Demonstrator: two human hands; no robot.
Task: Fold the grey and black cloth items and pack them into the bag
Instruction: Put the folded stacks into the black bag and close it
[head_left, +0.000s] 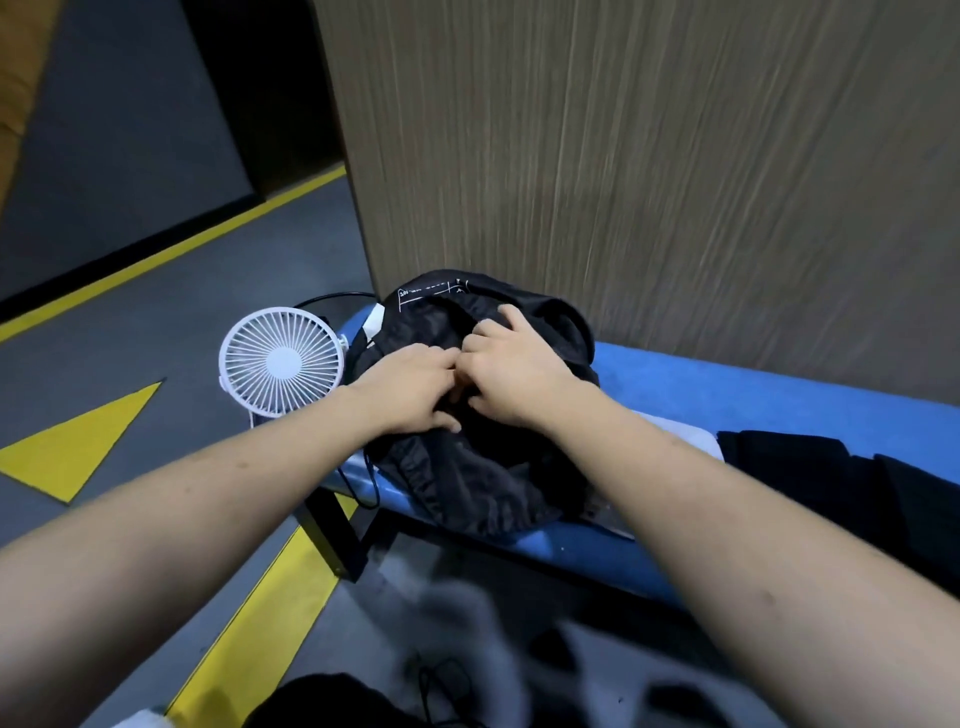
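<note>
A black bag (467, 467) with white print near its top lies on the left end of a blue padded bench (727, 384). My left hand (415, 389) and my right hand (514, 369) meet on top of the bag, fingers curled into its black fabric at the middle. Whether they pinch a zip or only cloth is hidden by the fingers. A folded black cloth (841, 478) lies on the bench to the right of the bag, under my right forearm. A light grey flat item (691, 434) shows between the bag and the black cloth.
A small white desk fan (283, 361) stands at the bench's left end, touching the bag's side, with a black cable behind it. A wooden panel (649, 156) rises right behind the bench. Grey floor with yellow markings lies to the left and below.
</note>
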